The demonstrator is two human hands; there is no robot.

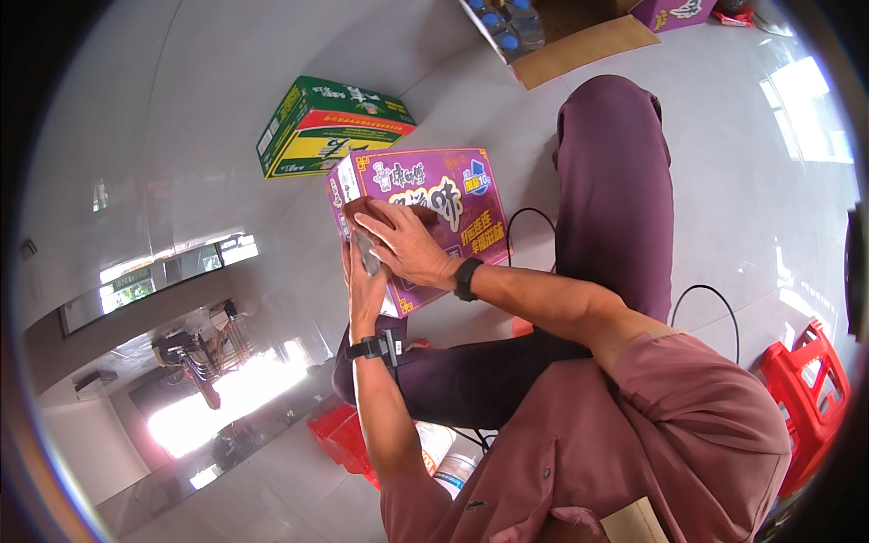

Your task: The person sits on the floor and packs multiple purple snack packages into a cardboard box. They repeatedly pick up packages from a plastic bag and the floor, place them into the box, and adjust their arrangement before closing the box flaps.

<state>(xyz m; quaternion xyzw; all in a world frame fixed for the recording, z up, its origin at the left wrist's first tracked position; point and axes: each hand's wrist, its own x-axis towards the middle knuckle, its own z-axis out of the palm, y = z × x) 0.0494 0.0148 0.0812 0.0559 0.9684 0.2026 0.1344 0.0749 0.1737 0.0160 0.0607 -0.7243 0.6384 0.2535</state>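
Note:
A purple cardboard carton [421,163] with printed writing stands before me, beside my knees. My right hand [411,248] lies over its top near the left edge, fingers slightly spread. Beneath those fingers is a dark brown item [358,206], maybe a cloth, mostly covered. At the carton's left edge my left hand [366,292] points upward, its thumb and fingers around a clear, greyish object [367,252]. The hands hide much of that object, so its kind is unclear. Both wrists wear black bands.
Behind the carton stands a green and yellow box [336,129]. An opened carton [584,54] holds bottles with blue caps [508,42]. A red plastic stool [808,387] is at right. Black cables [709,288] loop near my legs. Containers [456,472] sit by a red item [339,438].

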